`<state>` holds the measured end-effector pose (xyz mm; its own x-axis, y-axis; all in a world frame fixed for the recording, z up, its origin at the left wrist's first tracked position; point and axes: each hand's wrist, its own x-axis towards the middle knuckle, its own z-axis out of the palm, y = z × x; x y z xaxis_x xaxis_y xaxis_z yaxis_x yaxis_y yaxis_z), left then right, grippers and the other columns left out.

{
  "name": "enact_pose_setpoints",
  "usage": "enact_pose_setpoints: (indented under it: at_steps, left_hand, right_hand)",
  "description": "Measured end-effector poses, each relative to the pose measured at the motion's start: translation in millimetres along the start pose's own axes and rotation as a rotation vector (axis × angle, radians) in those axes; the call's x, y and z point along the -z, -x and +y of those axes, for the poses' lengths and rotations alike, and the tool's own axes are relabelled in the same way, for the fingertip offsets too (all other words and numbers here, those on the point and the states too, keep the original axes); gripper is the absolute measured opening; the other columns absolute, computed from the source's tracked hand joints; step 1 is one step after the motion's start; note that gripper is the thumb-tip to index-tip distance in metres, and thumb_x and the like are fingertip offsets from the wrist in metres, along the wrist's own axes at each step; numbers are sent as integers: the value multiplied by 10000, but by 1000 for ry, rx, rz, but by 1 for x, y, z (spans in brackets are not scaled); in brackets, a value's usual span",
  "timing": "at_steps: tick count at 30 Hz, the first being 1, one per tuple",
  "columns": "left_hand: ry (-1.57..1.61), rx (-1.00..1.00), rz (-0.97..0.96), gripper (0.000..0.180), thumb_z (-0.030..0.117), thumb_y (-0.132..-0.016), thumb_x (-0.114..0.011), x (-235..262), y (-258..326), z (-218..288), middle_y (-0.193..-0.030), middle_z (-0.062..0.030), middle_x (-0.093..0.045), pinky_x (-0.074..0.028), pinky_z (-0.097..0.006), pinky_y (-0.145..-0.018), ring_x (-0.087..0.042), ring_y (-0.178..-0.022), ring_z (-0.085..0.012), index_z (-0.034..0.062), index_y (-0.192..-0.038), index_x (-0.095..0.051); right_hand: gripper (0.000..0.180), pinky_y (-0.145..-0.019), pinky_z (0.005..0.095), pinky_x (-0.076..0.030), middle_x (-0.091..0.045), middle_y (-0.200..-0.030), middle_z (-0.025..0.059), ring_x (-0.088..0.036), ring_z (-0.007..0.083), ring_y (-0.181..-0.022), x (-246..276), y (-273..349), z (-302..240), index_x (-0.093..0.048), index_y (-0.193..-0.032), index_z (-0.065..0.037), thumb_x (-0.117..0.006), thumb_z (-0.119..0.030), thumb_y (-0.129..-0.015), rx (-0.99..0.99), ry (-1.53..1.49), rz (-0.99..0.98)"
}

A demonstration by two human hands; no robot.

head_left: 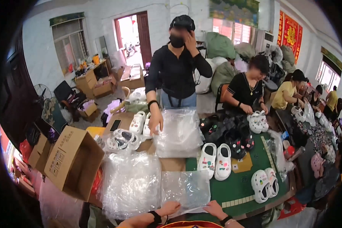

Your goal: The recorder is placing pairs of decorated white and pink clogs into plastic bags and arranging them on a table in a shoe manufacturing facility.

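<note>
At the table's near edge, my left hand (168, 208) and my right hand (215, 209) each pinch the near edge of a clear plastic bag (186, 186). The bag lies flat and looks to have nothing inside. A thick pile of clear plastic bags (131, 182) sits beside it, left of my left hand. Beyond the held bag stands a pair of white clogs (215, 161) with colourful charms. Another decorated white pair (265, 185) rests farther right, past my right hand. Several black clogs (231, 136) are grouped behind.
An open cardboard box (74, 163) stands at the left. Across the table, a person in black rests one hand near a second bag stack (178, 133). More white clogs (136, 123) and a phone (116, 124) lie nearby. Other people handle clogs at the right.
</note>
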<state>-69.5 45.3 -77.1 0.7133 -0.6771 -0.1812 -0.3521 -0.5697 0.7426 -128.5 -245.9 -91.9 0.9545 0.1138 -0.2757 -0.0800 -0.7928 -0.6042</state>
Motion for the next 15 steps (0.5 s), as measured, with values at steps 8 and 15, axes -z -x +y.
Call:
enact_pose_setpoints:
  at_steps: [8,15]
  left_hand:
    - [-87,-68,202,245,262,-837,-450,39,-31,18,-729,-184,-542,-408,-438,-602,-519,-697,-367,36,-776,-521]
    - [-183,-196,414,202,240,-829,-474,73,-51,39,-741,-143,-563,-427,-403,-609,-537,-704,-329,62,-783,-557]
  right_hand:
    - [282,-670,360,-455,-549,-757,112,-551,298,-759,47,-15,-47,-573,-805,-52,-660,-278,-660,-42,-21,342]
    - [288,-686,371,-446,-577,-825,109,-562,289,-771,89,-22,-86,-579,-821,-62,-634,-304,-676,-76,-21,286]
